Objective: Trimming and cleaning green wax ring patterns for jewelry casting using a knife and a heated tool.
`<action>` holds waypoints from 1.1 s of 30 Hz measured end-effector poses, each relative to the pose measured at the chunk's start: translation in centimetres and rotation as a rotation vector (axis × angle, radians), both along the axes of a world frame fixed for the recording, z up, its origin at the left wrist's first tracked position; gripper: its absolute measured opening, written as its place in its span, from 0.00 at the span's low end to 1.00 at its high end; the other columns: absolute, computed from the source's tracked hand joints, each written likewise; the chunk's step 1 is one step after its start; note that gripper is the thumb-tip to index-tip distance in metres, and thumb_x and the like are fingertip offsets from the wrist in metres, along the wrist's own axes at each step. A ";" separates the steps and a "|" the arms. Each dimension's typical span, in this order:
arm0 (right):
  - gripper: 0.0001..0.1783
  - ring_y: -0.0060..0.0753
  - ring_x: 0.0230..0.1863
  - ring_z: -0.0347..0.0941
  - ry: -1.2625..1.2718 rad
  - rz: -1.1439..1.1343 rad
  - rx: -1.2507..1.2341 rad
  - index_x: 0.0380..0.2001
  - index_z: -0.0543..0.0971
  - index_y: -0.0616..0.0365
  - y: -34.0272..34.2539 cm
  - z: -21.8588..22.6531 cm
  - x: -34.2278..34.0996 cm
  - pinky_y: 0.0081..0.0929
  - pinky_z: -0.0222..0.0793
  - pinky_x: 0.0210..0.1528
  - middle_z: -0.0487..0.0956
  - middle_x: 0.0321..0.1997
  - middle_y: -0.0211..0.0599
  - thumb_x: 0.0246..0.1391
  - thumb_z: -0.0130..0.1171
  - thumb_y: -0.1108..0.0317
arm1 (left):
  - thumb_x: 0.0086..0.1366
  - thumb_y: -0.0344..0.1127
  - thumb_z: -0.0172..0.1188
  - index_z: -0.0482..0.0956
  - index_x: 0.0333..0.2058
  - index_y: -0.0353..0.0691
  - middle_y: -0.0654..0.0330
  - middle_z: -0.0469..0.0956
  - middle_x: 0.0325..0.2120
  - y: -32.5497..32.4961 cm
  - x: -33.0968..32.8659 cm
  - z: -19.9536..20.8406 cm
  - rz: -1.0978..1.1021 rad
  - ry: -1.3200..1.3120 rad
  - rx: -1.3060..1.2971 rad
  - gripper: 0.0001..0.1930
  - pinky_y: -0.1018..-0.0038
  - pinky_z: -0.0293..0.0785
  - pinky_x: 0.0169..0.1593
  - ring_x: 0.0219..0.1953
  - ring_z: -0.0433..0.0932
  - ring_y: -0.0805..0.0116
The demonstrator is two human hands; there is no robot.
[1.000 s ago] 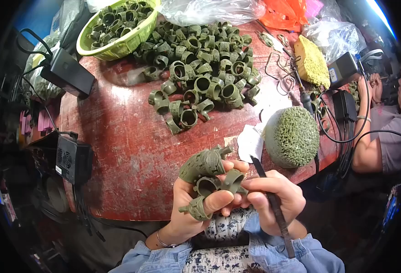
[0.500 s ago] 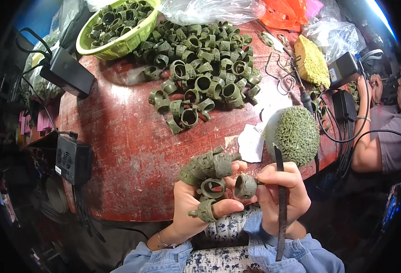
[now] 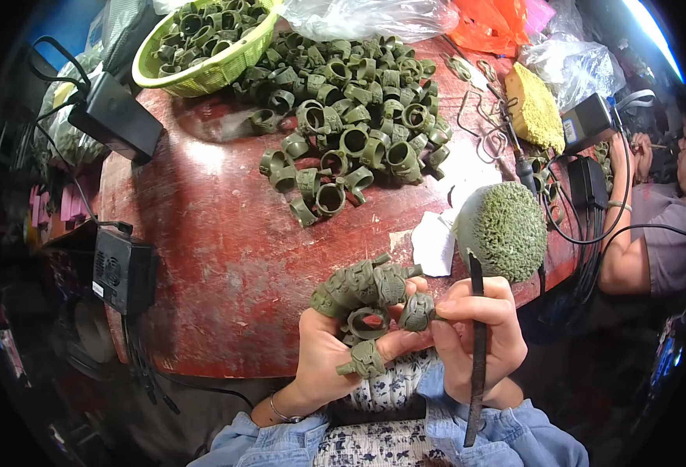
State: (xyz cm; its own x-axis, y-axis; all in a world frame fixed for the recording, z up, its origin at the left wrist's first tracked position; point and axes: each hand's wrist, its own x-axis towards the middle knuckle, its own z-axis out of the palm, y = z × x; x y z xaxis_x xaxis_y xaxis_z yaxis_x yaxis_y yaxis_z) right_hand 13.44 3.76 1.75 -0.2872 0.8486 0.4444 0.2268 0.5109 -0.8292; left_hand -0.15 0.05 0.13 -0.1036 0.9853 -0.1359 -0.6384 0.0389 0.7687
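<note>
My left hand (image 3: 321,359) is closed around several dark green wax-like rings (image 3: 349,289), some apparently slipped over its fingers. One ring (image 3: 364,359) sits around the thumb. Between my two hands a single green ring (image 3: 416,313), with a textured face, is held by its edge in the right fingertips, and the left thumb touches it. My right hand (image 3: 489,323) also grips a long, dark, flat strip-like tool (image 3: 477,366), which stands nearly upright across the palm. Fingers hide part of the held rings.
A pile of green rings (image 3: 354,140) covers the far middle of the red table (image 3: 203,272). A yellow-green basket (image 3: 203,78) holds more. Right lie a green porous block (image 3: 510,233), white paper (image 3: 433,245), a yellow sponge (image 3: 535,109), wires and cables. A co-worker's arm (image 3: 619,226) shows beyond.
The single ring has turned in my fingertips, now showing its textured outer face. The ring on my left thumb has shifted slightly right as the thumb moved in. The strip tool tilts a little more.
</note>
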 end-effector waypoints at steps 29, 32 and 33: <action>0.09 0.26 0.23 0.69 -0.041 0.209 -0.265 0.27 0.77 0.62 0.5 2.0 -3.7 0.18 0.63 0.23 0.73 0.25 0.38 0.38 0.63 0.78 | 0.44 0.24 0.67 0.68 0.44 0.34 0.51 0.73 0.40 -1.3 -2.4 -1.3 0.210 -0.150 0.057 0.26 0.77 0.73 0.39 0.40 0.74 0.69; 0.13 0.24 0.23 0.69 -0.064 0.313 -0.177 0.34 0.77 0.64 0.4 1.9 -2.9 0.18 0.64 0.23 0.73 0.26 0.38 0.40 0.61 0.79 | 0.45 0.28 0.68 0.69 0.41 0.32 0.50 0.74 0.38 -1.5 -2.2 -1.0 0.184 -0.103 0.114 0.24 0.77 0.73 0.37 0.38 0.75 0.70; 0.13 0.24 0.23 0.69 -0.061 0.310 -0.180 0.34 0.77 0.64 0.3 2.2 -2.6 0.18 0.64 0.23 0.73 0.26 0.38 0.40 0.61 0.79 | 0.45 0.28 0.68 0.69 0.41 0.32 0.50 0.74 0.38 -1.6 -2.3 -0.8 0.180 -0.100 0.111 0.24 0.77 0.73 0.37 0.38 0.75 0.70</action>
State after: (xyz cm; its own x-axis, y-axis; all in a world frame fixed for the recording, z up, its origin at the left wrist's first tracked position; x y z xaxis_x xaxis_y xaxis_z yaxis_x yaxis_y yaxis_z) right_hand 10.80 4.05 3.91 -0.5642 0.7803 0.2700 0.1358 0.4102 -0.9018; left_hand -2.47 -1.52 -0.65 -0.2706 0.9616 -0.0464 -0.7009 -0.1638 0.6942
